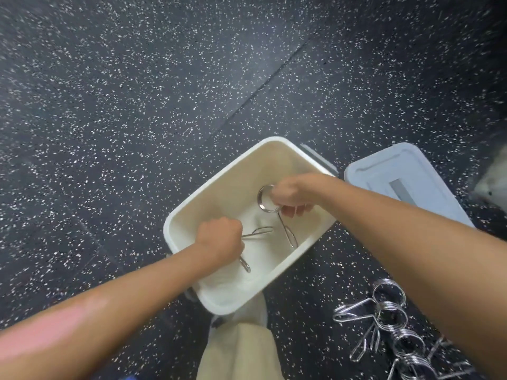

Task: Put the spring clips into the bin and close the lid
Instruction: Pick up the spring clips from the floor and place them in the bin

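A white open bin (pixel 216 185) stands on the dark speckled floor. Both my hands are inside it. My left hand (pixel 220 238) is closed on a metal spring clip (pixel 259 232) whose handles stick out to the right and below the fist. My right hand (pixel 293 194) is closed on another spring clip (pixel 264 200), its coil ring at the fingers and a handle hanging down toward the bin floor. The bin's grey-white lid (pixel 403 179) lies on the floor to the right. Several more spring clips (pixel 389 319) lie in a pile at lower right, partly hidden by my right forearm.
The floor is black rubber with white flecks and a seam (pixel 274 78) running diagonally behind the bin. My leg in beige trousers (pixel 238 352) is just below the bin. A blurred pale object (pixel 493 176) sits at the right edge.
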Available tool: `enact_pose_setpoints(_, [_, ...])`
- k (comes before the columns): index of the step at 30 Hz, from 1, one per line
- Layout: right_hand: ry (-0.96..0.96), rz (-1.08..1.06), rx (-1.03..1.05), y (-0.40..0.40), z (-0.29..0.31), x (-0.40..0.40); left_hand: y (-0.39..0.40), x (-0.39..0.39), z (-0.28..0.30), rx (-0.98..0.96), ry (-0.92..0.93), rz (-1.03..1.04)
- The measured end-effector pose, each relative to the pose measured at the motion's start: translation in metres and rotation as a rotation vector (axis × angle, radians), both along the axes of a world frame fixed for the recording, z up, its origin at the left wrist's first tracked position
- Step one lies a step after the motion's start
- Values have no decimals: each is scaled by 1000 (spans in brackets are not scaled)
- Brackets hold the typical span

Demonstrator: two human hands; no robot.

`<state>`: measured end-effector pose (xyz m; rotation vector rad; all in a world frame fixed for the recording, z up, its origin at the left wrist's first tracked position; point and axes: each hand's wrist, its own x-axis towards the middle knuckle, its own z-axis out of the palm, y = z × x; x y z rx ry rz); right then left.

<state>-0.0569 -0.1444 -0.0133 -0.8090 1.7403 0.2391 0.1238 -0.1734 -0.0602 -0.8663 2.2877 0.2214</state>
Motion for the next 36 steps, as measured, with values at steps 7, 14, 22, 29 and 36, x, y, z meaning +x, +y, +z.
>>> enact_pose_setpoints(7, [208, 55, -50, 26, -10, -61, 21, -76, 0, 49, 17, -135])
enact_pose_setpoints(14, [217, 3, -91, 49, -27, -81, 46, -93, -3, 27, -16, -286])
enact_pose_setpoints(22, [308, -45, -137, 42, -42, -69, 44, -82, 43, 77, 216, -159])
enact_pose_setpoints(29, [423, 61, -171, 47, -52, -60, 65, -75, 79, 86, 406, -163])
enact_pose_setpoints(36, [562, 209, -426, 51, -41, -56, 90, -81, 94, 102, 511, -239])
